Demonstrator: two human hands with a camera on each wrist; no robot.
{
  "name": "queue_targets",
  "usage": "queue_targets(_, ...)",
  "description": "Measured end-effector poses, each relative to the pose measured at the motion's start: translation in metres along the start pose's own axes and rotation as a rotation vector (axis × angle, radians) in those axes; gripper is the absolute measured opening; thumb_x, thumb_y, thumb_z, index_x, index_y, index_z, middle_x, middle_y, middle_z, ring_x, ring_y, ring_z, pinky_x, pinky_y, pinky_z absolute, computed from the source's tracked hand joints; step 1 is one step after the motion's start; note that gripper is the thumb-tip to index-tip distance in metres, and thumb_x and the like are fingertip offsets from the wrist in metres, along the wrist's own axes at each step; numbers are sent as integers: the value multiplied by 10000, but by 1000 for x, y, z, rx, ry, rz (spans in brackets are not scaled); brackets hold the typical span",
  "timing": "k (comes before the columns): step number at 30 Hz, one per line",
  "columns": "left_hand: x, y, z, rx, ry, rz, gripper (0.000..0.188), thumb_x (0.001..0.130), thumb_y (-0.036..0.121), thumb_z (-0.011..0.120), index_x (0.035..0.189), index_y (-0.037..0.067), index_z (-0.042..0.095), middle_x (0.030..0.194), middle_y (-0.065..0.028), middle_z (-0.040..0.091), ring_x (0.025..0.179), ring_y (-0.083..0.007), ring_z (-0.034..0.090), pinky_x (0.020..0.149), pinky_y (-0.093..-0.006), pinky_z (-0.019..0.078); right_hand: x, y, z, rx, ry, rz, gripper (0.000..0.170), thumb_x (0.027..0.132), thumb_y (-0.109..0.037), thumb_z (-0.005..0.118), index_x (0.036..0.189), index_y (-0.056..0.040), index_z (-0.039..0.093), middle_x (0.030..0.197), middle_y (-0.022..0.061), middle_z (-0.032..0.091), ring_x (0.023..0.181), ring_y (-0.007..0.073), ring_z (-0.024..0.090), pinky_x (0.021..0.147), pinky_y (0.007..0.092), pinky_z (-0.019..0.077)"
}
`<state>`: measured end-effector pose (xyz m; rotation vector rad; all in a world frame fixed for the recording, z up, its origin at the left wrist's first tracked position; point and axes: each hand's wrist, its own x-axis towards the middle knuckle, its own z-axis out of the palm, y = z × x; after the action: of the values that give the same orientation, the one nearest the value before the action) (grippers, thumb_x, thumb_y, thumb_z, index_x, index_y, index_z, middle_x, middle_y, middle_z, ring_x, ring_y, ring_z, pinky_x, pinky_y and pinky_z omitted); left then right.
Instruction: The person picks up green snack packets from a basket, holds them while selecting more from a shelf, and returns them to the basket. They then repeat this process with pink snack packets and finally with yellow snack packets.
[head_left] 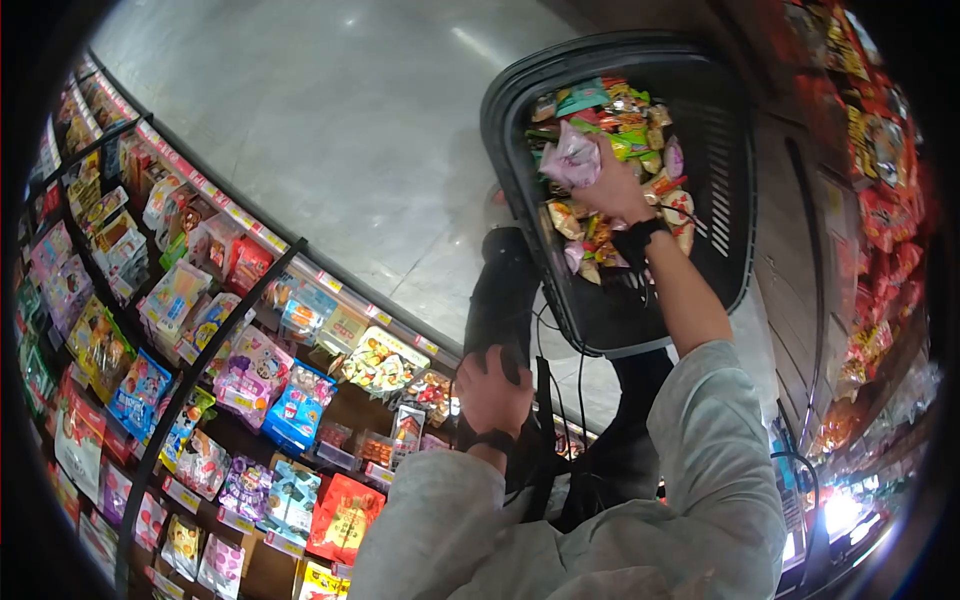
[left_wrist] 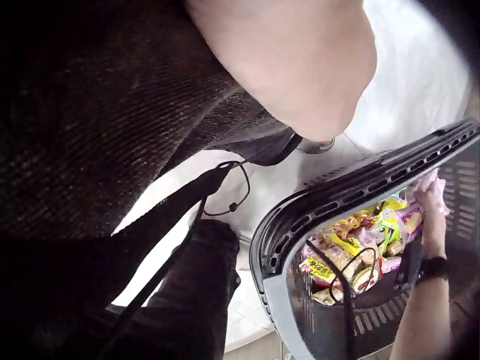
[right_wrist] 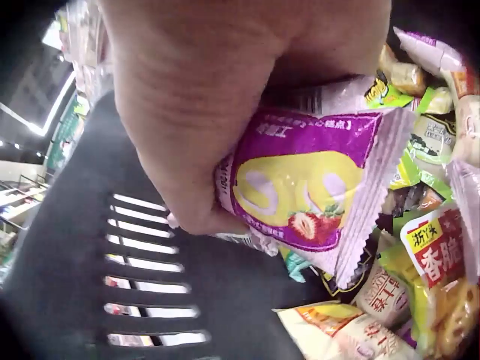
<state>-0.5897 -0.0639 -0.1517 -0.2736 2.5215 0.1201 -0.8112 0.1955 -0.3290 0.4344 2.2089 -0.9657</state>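
My right hand (head_left: 612, 190) is inside a black shopping basket (head_left: 722, 265), gripping small pink-and-purple snack packets (head_left: 571, 158). In the right wrist view the front packet (right_wrist: 304, 184) has a strawberry picture and a crimped edge, with parts of other pink wrappers behind and under it. Below and around this hand lie many small wrapped snacks (head_left: 630, 120), among them a yellow-and-red packet (right_wrist: 435, 255) and a cream packet (right_wrist: 341, 330). My left hand (head_left: 495, 388) rests on my dark-trousered knee, fingers spread and holding nothing.
Shelves of bagged sweets (head_left: 255, 380) with a price-label rail (head_left: 240, 215) line the left side. Racks of red packets (head_left: 888, 215) stand on the right. Grey floor (head_left: 330, 130) stretches ahead. Thin black cords (head_left: 582, 390) hang near my legs.
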Motion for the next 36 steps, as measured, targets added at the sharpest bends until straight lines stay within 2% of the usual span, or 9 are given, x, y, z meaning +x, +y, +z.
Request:
queue_targets(5,4,4,-3,-77,42,-3,517,775,345,759,1247,162,655,1204,-242,605,1105,-456,614,934,-554,520,-129,-22,-62,186,-14,-115,994,665,-264,861,1532,-151,390,1131,268,719,1077,475,696,930,496,569)
queue_targets(11,24,-12,-38,-203,-241,36,600,808,386,775,1337,136,644,1253,-258,629,1199,-464,607,985,-527,529,-379,-98,-182,271,164,-121,945,658,-216,862,1495,-163,427,1181,215,707,1083,467,689,934,487,569)
queue_targets(13,35,-56,-9,-226,-357,304,602,828,422,757,1347,138,644,1239,-249,659,1189,-445,630,969,-506,539,-466,-125,-208,259,301,-54,939,670,-208,864,1499,-167,426,1272,184,683,1131,455,678,960,473,566)
queue_targets(17,45,-79,-71,-270,-732,515,543,871,413,728,1313,104,666,1166,-206,734,1125,-389,693,943,-445,557,-605,-136,-198,396,665,56,982,664,-189,872,1529,-148,409,1220,173,682,1087,363,713,948,423,564)
queue_targets(18,30,-74,-113,-255,-685,576,471,899,388,713,1275,105,690,1050,-149,768,1028,-334,735,928,-415,563,-630,-135,-186,451,762,42,983,665,-187,872,1530,-137,408,1205,165,682,1073,338,718,942,414,563)
queue_targets(22,5,-66,-196,-209,-663,643,538,891,406,764,1290,61,660,1085,-150,754,1029,-291,728,927,-396,558,-705,-126,-147,613,973,-13,975,674,-180,869,1528,-100,405,1171,136,678,1062,259,707,935,384,550)
queue_targets(24,-13,-51,-219,-208,-590,726,562,888,413,777,1295,46,650,1103,-155,747,1037,-285,722,931,-393,555,-735,-116,-132,655,984,4,976,669,-196,886,1523,-113,421,1184,162,683,1101,307,702,952,407,553)
queue_targets(28,-136,19,-280,-380,-569,836,536,956,332,770,1380,50,604,1214,-151,713,1132,-248,694,979,-376,545,-806,-104,-110,601,977,-48,970,668,-233,901,1518,-135,444,1188,191,691,1119,386,697,952,440,563)
queue_targets(36,-416,108,-295,-609,-1259,1189,839,1001,235,711,1669,110,218,1561,-146,443,1397,-224,497,1149,-381,431,-914,-44,-48,591,941,-189,935,679,-244,892,1501,-128,464,1284,197,676,1137,401,681,959,464,561)
